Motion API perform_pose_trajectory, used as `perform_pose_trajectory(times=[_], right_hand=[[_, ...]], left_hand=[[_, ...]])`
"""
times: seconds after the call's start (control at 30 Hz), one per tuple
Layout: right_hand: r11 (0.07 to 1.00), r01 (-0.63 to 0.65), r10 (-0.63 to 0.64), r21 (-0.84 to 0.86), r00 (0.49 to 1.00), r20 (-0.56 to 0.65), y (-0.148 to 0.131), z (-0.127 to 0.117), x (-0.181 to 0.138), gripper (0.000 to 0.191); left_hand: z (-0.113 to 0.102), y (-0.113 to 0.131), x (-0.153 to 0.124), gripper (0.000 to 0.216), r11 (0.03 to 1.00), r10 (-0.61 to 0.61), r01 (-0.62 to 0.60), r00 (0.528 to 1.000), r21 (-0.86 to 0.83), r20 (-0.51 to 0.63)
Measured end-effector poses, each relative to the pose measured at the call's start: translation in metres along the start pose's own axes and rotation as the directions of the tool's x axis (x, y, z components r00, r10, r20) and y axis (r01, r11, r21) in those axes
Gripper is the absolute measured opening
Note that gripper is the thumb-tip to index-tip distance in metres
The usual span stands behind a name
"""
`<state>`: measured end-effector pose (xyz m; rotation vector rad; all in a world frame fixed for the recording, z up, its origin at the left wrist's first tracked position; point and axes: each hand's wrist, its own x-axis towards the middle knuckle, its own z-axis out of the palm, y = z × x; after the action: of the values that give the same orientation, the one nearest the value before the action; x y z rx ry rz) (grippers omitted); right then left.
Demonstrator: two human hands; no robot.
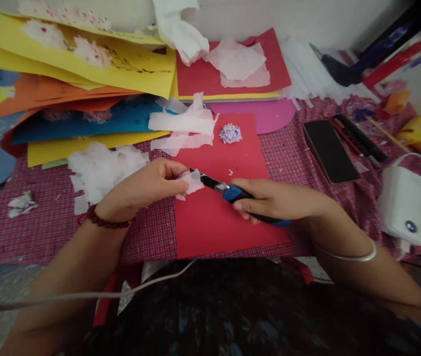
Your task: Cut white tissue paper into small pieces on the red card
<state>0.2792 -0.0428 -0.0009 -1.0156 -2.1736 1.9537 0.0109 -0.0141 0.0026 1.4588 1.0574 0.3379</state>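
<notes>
Between the fingertips of my left hand [162, 182] is a small torn piece of white tissue paper [194, 182]. My right hand [264, 198] is wrapped round a utility knife [232, 192] with a blue and black handle; its dark blade points left and meets the tissue piece. Both hands are over a red sheet of paper [210, 232] on the checked cloth. Farther up that sheet sits a round white tuft with blue-purple specks [230, 133]. A heap of torn white tissue pieces [103, 170] lies just beyond my left wrist.
Yellow, orange and blue sheets [129, 64] are stacked at the back left. White tissue strips [181, 123] lie at the red sheet's far edge. On the right are a phone [331, 151], pens [360, 138] and a white power bank [405, 202]. A cable [151, 284] crosses near my lap.
</notes>
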Motion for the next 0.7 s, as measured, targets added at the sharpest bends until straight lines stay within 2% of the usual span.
perform_pose_trajectory(times=[0.17,0.27,0.37,0.43,0.53,0.6,0.7], right_hand=[[1.000,0.007,-0.007,0.010,1.000,0.003,-0.001,-0.002,0.000,0.025],[0.997,0.002,0.000,0.072,0.999,-0.032,0.002,-0.006,-0.002,0.025],[0.972,0.030,0.015,0.232,0.982,-0.189,0.005,-0.004,0.001,0.028],[0.939,0.096,0.038,0.330,0.924,-0.379,0.004,0.002,0.008,0.030],[0.916,0.226,0.028,0.332,0.788,-0.614,-0.002,0.011,0.020,0.033],[0.927,0.268,-0.016,0.263,0.730,-0.684,-0.009,0.016,0.027,0.033],[0.952,0.257,-0.068,0.166,0.706,-0.704,-0.021,0.021,0.034,0.029]], left_hand=[[0.002,-0.001,0.000,0.012,0.997,-0.008,0.004,0.999,0.078,0.048],[-0.001,0.000,-0.002,0.011,0.995,0.013,-0.022,0.996,0.100,0.092],[-0.001,0.003,-0.005,0.011,0.997,0.063,-0.065,0.997,0.052,0.039],[0.003,0.004,-0.005,0.015,0.996,0.087,-0.087,0.995,-0.001,-0.038],[0.011,0.004,-0.004,0.022,0.994,0.106,-0.110,0.990,-0.028,-0.096],[0.016,0.002,-0.001,0.021,0.992,0.126,-0.128,0.987,-0.015,-0.095],[0.020,-0.002,0.002,0.017,0.987,0.161,-0.162,0.985,0.000,-0.063]])
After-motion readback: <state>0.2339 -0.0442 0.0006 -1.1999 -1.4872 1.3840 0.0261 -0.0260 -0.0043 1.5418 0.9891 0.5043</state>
